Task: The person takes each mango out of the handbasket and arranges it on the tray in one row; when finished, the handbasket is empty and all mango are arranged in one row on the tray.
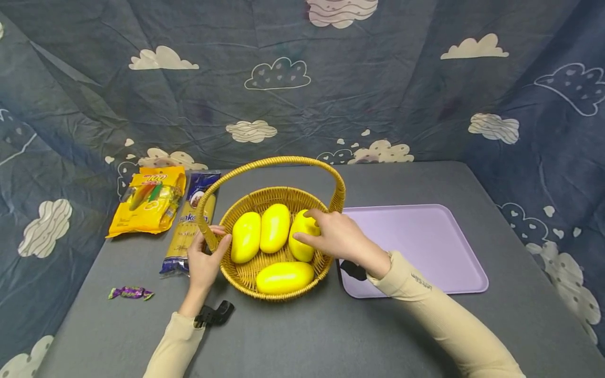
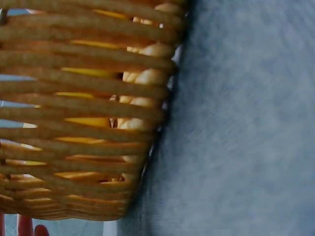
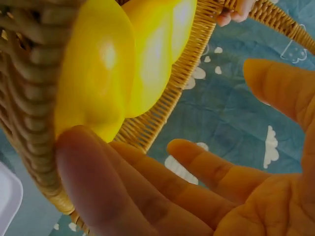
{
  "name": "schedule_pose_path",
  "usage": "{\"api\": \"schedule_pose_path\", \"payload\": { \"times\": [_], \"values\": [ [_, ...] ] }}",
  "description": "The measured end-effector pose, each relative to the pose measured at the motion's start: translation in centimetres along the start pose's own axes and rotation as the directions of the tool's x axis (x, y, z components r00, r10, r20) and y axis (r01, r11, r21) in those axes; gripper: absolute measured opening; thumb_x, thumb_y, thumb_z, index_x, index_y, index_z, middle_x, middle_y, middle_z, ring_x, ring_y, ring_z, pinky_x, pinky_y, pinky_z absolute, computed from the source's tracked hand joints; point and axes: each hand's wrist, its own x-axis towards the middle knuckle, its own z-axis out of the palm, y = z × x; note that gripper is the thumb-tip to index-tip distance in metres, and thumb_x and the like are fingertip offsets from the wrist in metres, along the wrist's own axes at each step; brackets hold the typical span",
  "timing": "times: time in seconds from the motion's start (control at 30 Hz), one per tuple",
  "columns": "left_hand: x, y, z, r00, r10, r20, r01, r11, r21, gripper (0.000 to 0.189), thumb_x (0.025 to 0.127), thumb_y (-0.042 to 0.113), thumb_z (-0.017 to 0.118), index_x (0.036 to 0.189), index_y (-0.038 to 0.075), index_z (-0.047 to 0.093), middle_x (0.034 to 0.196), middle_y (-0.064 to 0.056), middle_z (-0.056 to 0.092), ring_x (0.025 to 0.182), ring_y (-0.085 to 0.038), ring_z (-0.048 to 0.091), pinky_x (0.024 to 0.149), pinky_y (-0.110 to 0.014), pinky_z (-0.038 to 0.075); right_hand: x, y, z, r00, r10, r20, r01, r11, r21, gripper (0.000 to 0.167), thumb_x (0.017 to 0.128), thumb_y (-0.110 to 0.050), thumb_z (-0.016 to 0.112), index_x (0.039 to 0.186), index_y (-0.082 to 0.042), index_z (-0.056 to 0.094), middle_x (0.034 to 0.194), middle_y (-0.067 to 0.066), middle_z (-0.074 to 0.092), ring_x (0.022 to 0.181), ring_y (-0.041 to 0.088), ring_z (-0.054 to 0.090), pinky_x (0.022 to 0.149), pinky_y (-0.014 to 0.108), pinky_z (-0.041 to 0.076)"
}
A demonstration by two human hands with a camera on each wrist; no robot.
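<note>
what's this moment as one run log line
left hand: holds basket near handle | right hand: at rightmost mango, fingers apart | mangoes: four in basket | lilac tray: beside basket

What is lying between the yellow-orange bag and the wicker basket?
The head view shows a blue-and-yellow packet between them; the left hand, holding the basket, is also partly there.

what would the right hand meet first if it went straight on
Likely the rightmost yellow mango in the basket; the right hand overlaps it in the head view, but whether they touch is unclear.
</note>
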Motion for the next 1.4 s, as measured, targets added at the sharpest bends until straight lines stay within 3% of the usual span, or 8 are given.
{"api": "schedule_pose_path", "payload": {
  "times": [0.1, 0.33, 0.53, 0.73, 1.0, 1.4],
  "values": [
    [0.0, -0.2, 0.1, 1.0, -0.008, 0.0, 0.008, 0.999, -0.047, 0.013, 0.079, -0.015, 0.063, 0.089, -0.018, 0.056, 0.098, -0.032, 0.055, 0.094, -0.02, 0.057, 0.079, -0.023, 0.044, 0.7, 0.0, 0.0, 0.999, 0.037, 0.033, -0.037, 0.999, 0.0, 0.062, 0.087, -0.047, 0.063, 0.129, -0.002, 0.053, 0.083, 0.012, 0.064, 0.069, 0.024, 0.056, 0.066, 0.041, 0.046],
    [-0.1, -0.5, 0.1, 1.0, -0.023, -0.02, 0.021, 0.996, -0.087, 0.011, 0.079, -0.016, 0.062, 0.085, -0.018, 0.053, 0.097, -0.031, 0.054, 0.095, -0.023, 0.056, 0.078, -0.023, 0.044, 2.2, -0.1, 0.1, 0.986, 0.103, 0.13, -0.103, 0.995, -0.007, 0.069, 0.089, -0.046, 0.061, 0.134, 0.003, 0.045, 0.1, 0.02, 0.064, 0.084, 0.031, 0.06, 0.077, 0.045, 0.047],
    [-0.1, -0.6, 0.1, 1.0, -0.02, -0.012, 0.019, 0.997, -0.072, 0.01, 0.08, -0.015, 0.062, 0.086, -0.017, 0.054, 0.097, -0.029, 0.055, 0.095, -0.02, 0.055, 0.078, -0.023, 0.043, 3.3, 0.0, 0.5, 0.964, 0.154, 0.217, -0.162, 0.987, 0.02, 0.074, 0.089, -0.044, 0.062, 0.138, 0.006, 0.036, 0.11, 0.025, 0.06, 0.074, 0.031, 0.063, 0.068, 0.04, 0.05],
    [-0.2, -0.7, 0.1, 1.0, -0.002, -0.012, 0.001, 0.999, -0.051, 0.01, 0.08, -0.014, 0.061, 0.086, -0.017, 0.054, 0.096, -0.031, 0.055, 0.094, -0.02, 0.055, 0.077, -0.022, 0.042, 3.9, 0.3, 1.2, 0.962, 0.133, 0.239, -0.139, 0.99, 0.007, 0.071, 0.089, -0.038, 0.064, 0.137, 0.007, 0.037, 0.115, 0.025, 0.058, 0.103, 0.036, 0.057, 0.087, 0.044, 0.044],
    [-0.3, -0.6, -0.1, 1.0, -0.01, -0.007, 0.01, 0.999, -0.045, 0.01, 0.082, -0.013, 0.061, 0.088, -0.016, 0.053, 0.099, -0.035, 0.052, 0.096, -0.023, 0.054, 0.08, -0.022, 0.041, 4.3, -0.1, 1.3, 0.959, 0.113, 0.261, -0.117, 0.993, -0.002, 0.07, 0.087, -0.029, 0.068, 0.138, 0.007, 0.037, 0.123, 0.025, 0.055, 0.11, 0.037, 0.054, 0.093, 0.043, 0.042],
    [-0.4, -0.7, 0.0, 1.0, -0.027, -0.001, 0.027, 0.998, -0.053, 0.011, 0.083, -0.013, 0.06, 0.09, -0.017, 0.052, 0.1, -0.034, 0.051, 0.097, -0.022, 0.053, 0.08, -0.022, 0.041, 5.6, -0.2, 1.9, 0.935, 0.15, 0.32, -0.151, 0.988, -0.023, 0.077, 0.084, -0.038, 0.07, 0.14, 0.0, 0.034, 0.121, 0.024, 0.056, 0.109, 0.035, 0.055, 0.091, 0.041, 0.042]
  ]
}}
